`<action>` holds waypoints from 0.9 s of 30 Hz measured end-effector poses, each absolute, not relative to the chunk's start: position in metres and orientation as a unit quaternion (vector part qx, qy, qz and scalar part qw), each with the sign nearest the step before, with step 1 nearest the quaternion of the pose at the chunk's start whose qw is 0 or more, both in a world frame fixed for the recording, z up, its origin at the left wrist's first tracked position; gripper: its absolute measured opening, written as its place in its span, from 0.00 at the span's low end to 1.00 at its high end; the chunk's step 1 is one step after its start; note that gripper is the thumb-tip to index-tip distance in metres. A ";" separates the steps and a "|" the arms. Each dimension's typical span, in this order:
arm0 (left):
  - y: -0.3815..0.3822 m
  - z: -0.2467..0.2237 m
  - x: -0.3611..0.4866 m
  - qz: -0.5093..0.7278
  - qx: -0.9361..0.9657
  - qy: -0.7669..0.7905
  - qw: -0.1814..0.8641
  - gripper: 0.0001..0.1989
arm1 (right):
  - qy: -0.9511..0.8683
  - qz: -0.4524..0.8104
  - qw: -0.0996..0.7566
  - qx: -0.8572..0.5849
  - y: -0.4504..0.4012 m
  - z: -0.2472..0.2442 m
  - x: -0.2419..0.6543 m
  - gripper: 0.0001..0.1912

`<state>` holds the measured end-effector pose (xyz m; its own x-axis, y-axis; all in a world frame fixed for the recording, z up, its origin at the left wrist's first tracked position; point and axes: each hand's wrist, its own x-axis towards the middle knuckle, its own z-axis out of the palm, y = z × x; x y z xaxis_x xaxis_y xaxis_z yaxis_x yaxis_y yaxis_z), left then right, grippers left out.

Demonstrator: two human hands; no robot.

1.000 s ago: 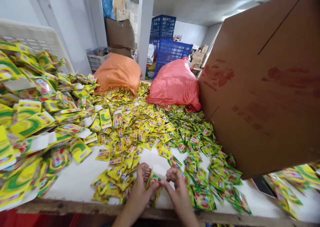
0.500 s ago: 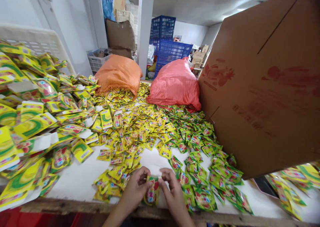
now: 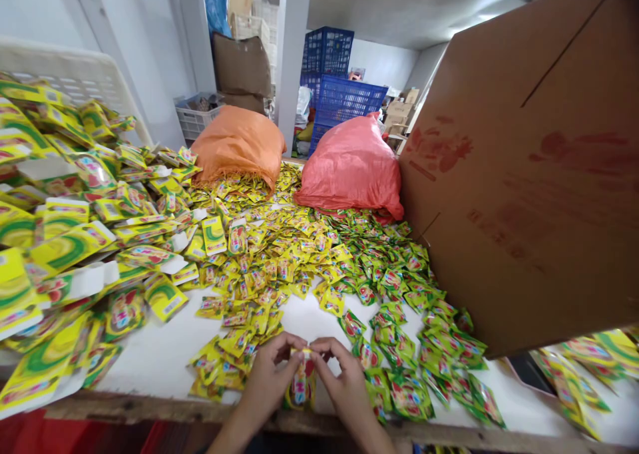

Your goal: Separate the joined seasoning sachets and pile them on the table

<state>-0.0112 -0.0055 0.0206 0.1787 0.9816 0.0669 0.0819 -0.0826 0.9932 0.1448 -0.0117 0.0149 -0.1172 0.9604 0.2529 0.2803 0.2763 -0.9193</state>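
Observation:
Near the table's front edge, a small printed carton stands upright between my hands. My left hand pinches its top edge from the left, thumb and fingers closed. From the right, my right hand grips the same top edge with fingertips bent over it. The carton's upper part is partly covered by my fingers. Left of my hands lie yellow sachets; on the right lie green sachets. A heap of yellow-and-green cartons, several with white flaps sticking out, fills the left side.
An orange sack and a red sack lie at the back, sachets spilling out before them. A large cardboard box leans in on the right. Under it shows a dark phone-like object. Blue crates stand behind.
My fingers have closed inward over the top of the carton, bringing both hands closer together. The white at its top no longer shows.

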 end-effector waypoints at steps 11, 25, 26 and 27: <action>0.004 0.020 -0.009 0.440 0.559 0.498 0.495 0.07 | -0.642 0.376 0.435 -0.508 0.000 0.019 0.141 0.11; -0.014 0.022 -0.020 0.419 0.612 0.472 0.476 0.10 | -0.647 0.386 0.463 -0.467 -0.019 0.009 0.136 0.10; -0.014 0.029 -0.025 0.410 0.635 0.479 0.447 0.10 | -0.655 0.365 0.465 -0.470 -0.020 0.012 0.145 0.11; -0.012 0.035 -0.033 0.405 0.653 0.495 0.406 0.10 | -0.666 0.340 0.459 -0.479 -0.022 0.016 0.158 0.11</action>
<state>-0.0328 -0.0117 0.0354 0.1831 0.9749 0.1268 0.3179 -0.1807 0.9307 0.1584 -0.0223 0.0158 -0.1189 0.9508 0.2862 0.3269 0.3097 -0.8929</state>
